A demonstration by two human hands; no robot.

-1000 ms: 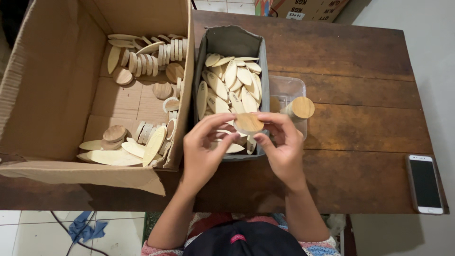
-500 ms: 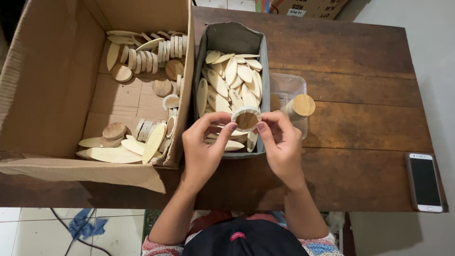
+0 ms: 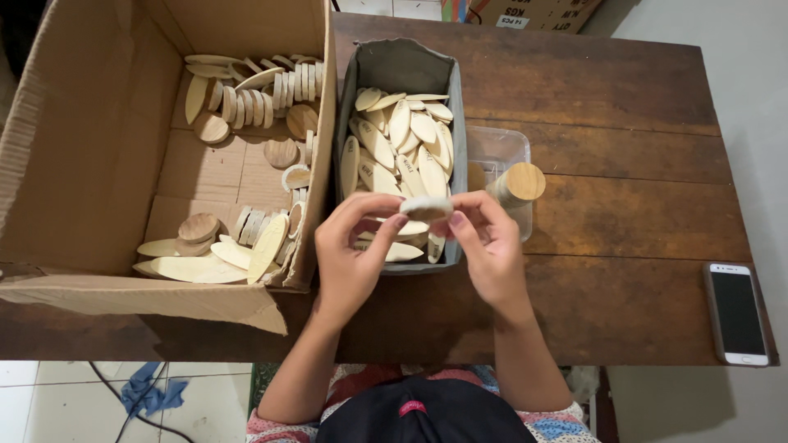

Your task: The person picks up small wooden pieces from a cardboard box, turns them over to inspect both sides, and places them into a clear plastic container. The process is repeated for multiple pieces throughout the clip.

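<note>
A small round wooden disc (image 3: 425, 207) is pinched edge-on between the fingers of the left hand (image 3: 355, 250) and right hand (image 3: 490, 246), above the grey bin (image 3: 456, 156) of oval wooden pieces (image 3: 402, 139) — a loosened pinch could drop it among them.
</note>
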